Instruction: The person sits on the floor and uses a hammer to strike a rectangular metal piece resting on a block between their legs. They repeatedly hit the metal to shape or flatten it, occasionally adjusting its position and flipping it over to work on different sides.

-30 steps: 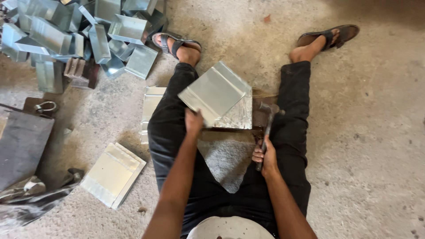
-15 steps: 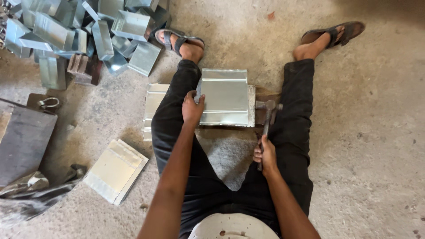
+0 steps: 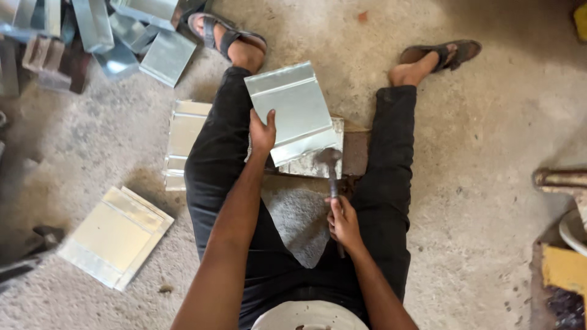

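From the head camera, looking straight down: the person is sitting on the concrete floor [image 3: 489, 122] with legs spread, and the left hand [image 3: 263, 131] is gripping the near left edge of a folded sheet-metal panel [image 3: 293, 110], fingers wrapped over it and holding it tilted between the knees. The right hand [image 3: 343, 223] is closed tight around the handle of a hammer [image 3: 331, 165], whose head is sitting right at the panel's lower right corner, touching it or just above it; the blur there is making that hard to call. Under the panel a second flat sheet [image 3: 321, 164] is lying on a dark block [image 3: 356, 153].

As for progress, several folded panels are lying about: one at the lower left [image 3: 116, 235], one beside the left thigh [image 3: 183, 137], and a heap of bent pieces at the top left [image 3: 122, 30]. Those are looking finished, by my reading, while the held panel's lower fold is getting worked on now.
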